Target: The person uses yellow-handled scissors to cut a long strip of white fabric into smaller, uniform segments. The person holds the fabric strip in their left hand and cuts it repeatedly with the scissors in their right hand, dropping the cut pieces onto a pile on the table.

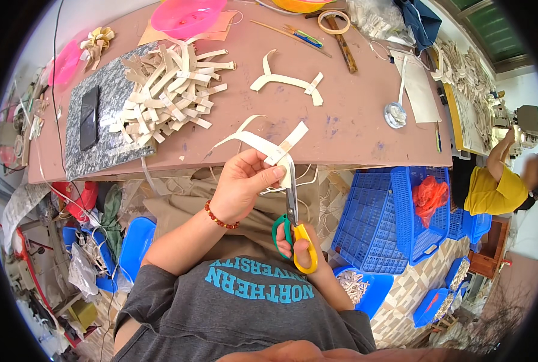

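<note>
My left hand (245, 186), with a red bead bracelet on its wrist, pinches a cream strap piece (258, 143) over the table's front edge. The piece has a long curved tail and a short tab crossing it. My right hand (305, 246) has its fingers through the handles of scissors (292, 208), one loop green and one yellow. Their blades point up against the lower end of the strap piece, just below my left thumb; whether they have cut into it I cannot tell. A similar cream strap piece (288, 81) lies flat farther back on the table.
A heap of cream strap pieces (172, 90) lies on a speckled stone slab (103, 75), beside a black phone (89, 117). Tape roll (333, 22), hammer (345, 53) and pens lie at the back of the brown table (353, 136). Blue crates (371, 223) stand right; a person in yellow (496, 190) works beyond.
</note>
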Motion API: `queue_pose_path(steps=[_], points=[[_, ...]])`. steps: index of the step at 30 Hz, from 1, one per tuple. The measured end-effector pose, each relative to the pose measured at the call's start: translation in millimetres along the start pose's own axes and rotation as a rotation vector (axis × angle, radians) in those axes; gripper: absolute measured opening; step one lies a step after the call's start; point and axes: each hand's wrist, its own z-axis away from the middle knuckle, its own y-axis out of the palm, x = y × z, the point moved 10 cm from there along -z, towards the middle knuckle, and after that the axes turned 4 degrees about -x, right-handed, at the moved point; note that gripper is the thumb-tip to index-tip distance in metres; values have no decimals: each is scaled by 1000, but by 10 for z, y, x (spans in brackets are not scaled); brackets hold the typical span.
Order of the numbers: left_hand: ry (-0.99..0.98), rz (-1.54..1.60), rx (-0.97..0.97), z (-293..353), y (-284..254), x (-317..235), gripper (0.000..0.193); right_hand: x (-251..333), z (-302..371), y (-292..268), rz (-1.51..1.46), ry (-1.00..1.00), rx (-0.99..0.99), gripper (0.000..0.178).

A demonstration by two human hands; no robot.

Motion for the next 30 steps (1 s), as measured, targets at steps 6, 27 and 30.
queue_pose_path(steps=[6,27,30], points=[[-44,-6,48,-5,25,15,17,-59,57,-30,-30,65,28,69],[-140,67,114,-52,12,-32,22,-112,100,-132,-3,84,-7,47],[-120,-14,96,-62,-12,-35,23,-114,96,-107,-1,79,7,49]])
